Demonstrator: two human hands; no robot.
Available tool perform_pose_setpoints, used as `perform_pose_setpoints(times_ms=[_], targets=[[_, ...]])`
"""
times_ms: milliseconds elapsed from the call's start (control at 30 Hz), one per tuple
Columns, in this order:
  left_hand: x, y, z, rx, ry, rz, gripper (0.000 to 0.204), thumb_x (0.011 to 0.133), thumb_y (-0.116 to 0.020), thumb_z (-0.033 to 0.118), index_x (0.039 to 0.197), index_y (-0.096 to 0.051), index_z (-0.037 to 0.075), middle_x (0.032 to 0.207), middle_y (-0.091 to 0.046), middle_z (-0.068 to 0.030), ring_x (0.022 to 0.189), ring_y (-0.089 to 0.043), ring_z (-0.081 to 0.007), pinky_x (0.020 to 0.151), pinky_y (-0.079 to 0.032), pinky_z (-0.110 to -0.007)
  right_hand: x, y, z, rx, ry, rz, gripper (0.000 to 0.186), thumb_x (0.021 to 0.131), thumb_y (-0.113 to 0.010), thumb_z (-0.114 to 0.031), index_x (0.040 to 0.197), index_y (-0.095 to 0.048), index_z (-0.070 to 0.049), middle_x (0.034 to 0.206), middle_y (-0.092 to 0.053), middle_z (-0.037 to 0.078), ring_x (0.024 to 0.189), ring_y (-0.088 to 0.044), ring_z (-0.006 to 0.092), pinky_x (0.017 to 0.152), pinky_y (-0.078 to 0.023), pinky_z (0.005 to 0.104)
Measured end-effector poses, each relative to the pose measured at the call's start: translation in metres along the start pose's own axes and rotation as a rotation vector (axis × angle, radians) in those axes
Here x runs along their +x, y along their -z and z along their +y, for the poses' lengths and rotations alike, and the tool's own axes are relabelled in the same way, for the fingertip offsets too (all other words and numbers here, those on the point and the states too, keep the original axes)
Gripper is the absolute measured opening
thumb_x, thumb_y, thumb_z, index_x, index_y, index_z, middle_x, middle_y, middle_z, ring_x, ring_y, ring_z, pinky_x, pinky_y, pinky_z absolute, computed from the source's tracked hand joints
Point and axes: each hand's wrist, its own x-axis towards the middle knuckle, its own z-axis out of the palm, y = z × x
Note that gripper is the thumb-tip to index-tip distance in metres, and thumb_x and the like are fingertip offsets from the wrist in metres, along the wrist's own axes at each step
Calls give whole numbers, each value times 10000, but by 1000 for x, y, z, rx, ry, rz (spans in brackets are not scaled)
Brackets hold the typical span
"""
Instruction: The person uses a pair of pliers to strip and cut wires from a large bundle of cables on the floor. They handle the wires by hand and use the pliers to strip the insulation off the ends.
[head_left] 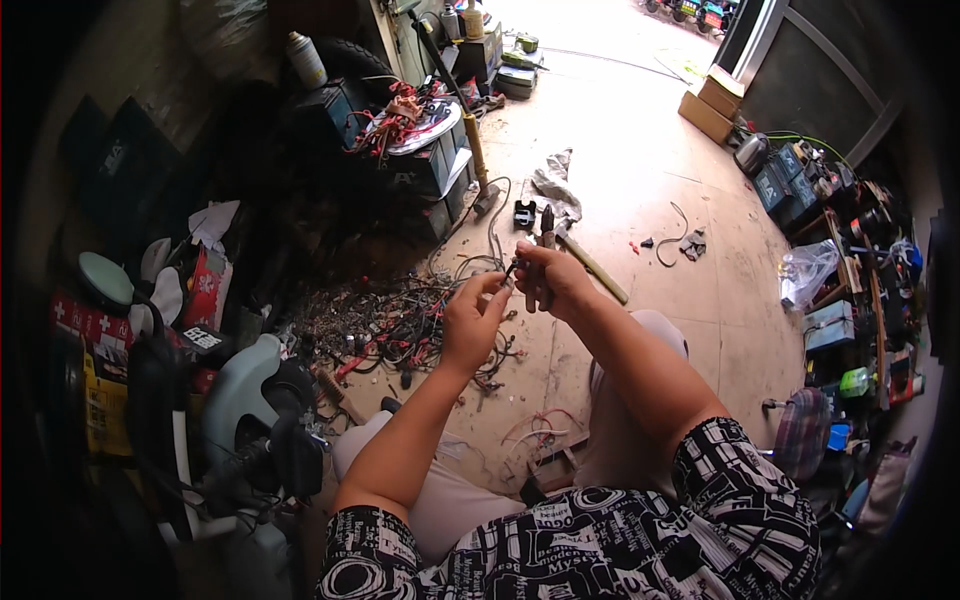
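Note:
My right hand point(560, 278) is wrapped round a pair of pliers point(547, 222), whose dark jaws point up and away from me and whose brownish handles stick out below the palm. Its thumb and forefinger meet a small dark piece, perhaps a wire end or connector point(510, 269). The fingertips of my left hand point(473, 312) pinch that same piece from the other side. Fingers partly cover it, so its exact kind is unclear. Both hands are held close together over the floor, in front of my knees.
A heap of tangled wires and scraps point(385, 325) lies left of my hands. Beyond them are a wooden-handled tool point(595, 268) and a black plastic part point(524, 214). Batteries point(425, 165) are stacked at the back left. Shelves with clutter point(850, 270) line the right side.

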Motion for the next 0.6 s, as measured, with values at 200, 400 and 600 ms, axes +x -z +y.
perform_pose_setpoints(times_ms=[200,400,600], targets=[[2,3,5,-12,160,27,233,873,-652,227,799,-575,20,651,-589,-16,536,-569,-94,459,-441,-207,-7,-2,2,-130,-90,-96,193,861,-634,-243,782,-582,-75,630,-564,29,504,-520,131,414,-367,252],[14,14,-2,-686,894,-132,484,884,-528,539,863,-611,63,719,-616,-22,574,-552,-121,461,-351,-230,-14,-18,17,-218,170,-54,193,840,-669,-258,813,-594,-82,659,-589,20,486,-504,100,410,-355,233],[13,29,-20,-857,919,-208,239,943,-532,298,1122,-597,154,961,-621,40,701,-530,-70,517,-408,-175,-18,-15,15,-377,207,-202,184,825,-686,-187,834,-608,-21,735,-626,39,661,-595,128,608,-468,253]])
